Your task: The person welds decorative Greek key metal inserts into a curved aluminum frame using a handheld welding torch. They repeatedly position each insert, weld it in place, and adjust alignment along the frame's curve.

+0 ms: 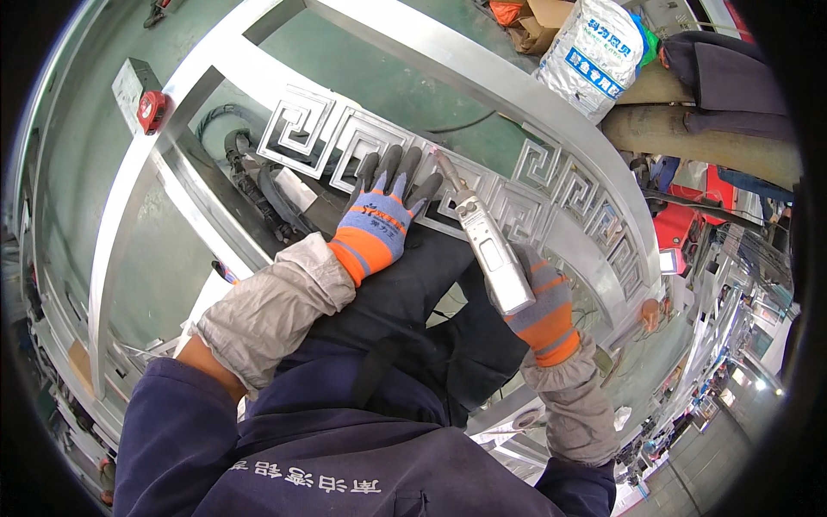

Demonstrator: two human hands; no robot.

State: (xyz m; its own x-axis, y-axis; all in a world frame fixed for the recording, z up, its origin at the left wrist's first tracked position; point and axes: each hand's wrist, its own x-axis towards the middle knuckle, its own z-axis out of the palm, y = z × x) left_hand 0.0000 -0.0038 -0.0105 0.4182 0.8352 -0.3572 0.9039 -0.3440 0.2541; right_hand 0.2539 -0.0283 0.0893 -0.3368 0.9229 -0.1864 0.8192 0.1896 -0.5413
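Note:
My left hand [383, 211], in a grey and orange work glove with dark fingertips, lies with its fingers spread on a silver metal fretwork strip [351, 138] of square spiral patterns. Gripped in my gloved right hand [544, 306] is a silver handheld welding gun [493, 252]. Its narrow nozzle points up and left, with the tip at the strip just right of my left fingers. I cannot tell whether the tip touches the metal. The strip sits inside a large curved metal frame [413, 26], above my dark-clothed lap.
A red tape measure [152, 112] rests on the frame at the left. Black cables and hoses [250, 185] lie below the strip. A white printed sack [594, 56] stands at the far right, near a cardboard box [541, 24]. Dark cloth [736, 82] and red equipment [676, 228] are farther right.

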